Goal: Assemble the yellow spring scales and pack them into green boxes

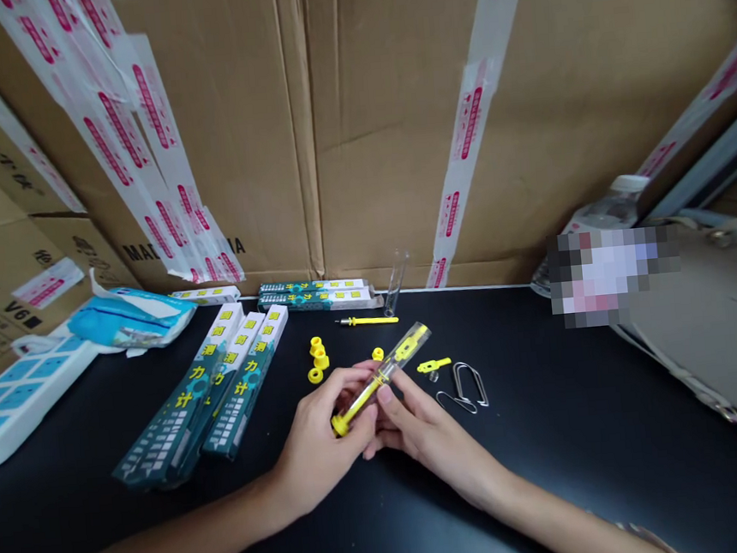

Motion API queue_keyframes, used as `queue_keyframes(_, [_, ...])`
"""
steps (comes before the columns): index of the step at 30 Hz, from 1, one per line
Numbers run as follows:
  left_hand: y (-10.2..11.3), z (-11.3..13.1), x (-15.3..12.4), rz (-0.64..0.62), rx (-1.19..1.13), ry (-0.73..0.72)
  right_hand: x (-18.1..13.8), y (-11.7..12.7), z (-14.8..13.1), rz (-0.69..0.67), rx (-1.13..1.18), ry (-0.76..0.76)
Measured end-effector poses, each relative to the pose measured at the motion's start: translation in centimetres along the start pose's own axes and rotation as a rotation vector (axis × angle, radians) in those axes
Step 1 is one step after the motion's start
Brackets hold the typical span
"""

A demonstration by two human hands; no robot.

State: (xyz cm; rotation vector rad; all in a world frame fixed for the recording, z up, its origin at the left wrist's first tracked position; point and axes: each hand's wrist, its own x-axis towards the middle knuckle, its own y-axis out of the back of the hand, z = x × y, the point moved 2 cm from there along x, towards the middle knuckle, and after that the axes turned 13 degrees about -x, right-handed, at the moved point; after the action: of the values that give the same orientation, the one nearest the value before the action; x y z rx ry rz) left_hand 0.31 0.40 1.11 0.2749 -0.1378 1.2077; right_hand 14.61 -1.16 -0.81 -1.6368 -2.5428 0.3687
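Note:
Between both hands is a clear spring scale tube [406, 348] with a yellow rod and yellow end cap, tilted up to the right. My left hand [323, 422] is closed around its lower end, by the cap. The fingers of my right hand [416, 419] pinch the tube near its middle. Just beyond lie several yellow caps [317, 355], a yellow rod with a dark tip [367, 320] and a small yellow flat piece [434, 364]. Bent metal hooks [470, 385] rest to the right of my right hand. An upright clear tube [397, 284] stands at the back.
Long printed boxes [246, 390] lie left of my hands, with more boxes [319, 295] along the back. A white power strip [36, 387] and a blue packet [133, 318] are far left. At right are a bottle [613, 203] and a grey bag [707, 307]. Cardboard [386, 180] walls the back.

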Motion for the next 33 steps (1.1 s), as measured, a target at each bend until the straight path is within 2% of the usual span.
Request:
queue_keyframes(8, [-0.1, 0.8, -0.6, 0.009, -0.127, 0.055, -0.6, -1.6, -1.1, -0.049, -0.073, -0.041])
queue_keyframes(14, [0.9, 0.6, -0.8, -0.063, -0.246, 0.125, -1.4, -0.7, -1.3, -0.092, -0.279, 0.027])
queue_keyframes(16, [1.6, 0.6, -0.8, -0.049, -0.232, 0.143, -1.3, 0.4, -1.5, -0.006, -0.395, 0.075])
queue_keyframes(19, [2.5, 0.5, -0.9, -0.012, -0.301, 0.202, -0.8, 2.2, -2.5, 0.234, -0.621, 0.206])
queue_keyframes(21, [2.8, 0.4, -0.9, 0.007, -0.370, 0.230, -0.1, 2.9, -3.4, 0.346, -0.899, 0.273])
queue_keyframes(23, [2.8, 0.4, -0.9, 0.011, -0.415, 0.248, 0.9, 2.9, -4.2, 0.356, -1.144, 0.345])
queue_keyframes(27, [2.6, 0.6, -1.1, -0.032, -0.444, 0.284, 3.5, 1.4, -4.3, 0.291, -1.387, 0.470])
queue_keyframes(31, [2.5, 1.1, -1.3, -0.082, -0.451, 0.267, 6.5, 0.1, -2.9, 0.441, -1.498, 0.438])
queue_keyframes(33, [2.5, 1.3, -1.2, -0.090, -0.453, 0.239, 7.8, -0.2, -2.1, 0.452, -1.506, 0.416])
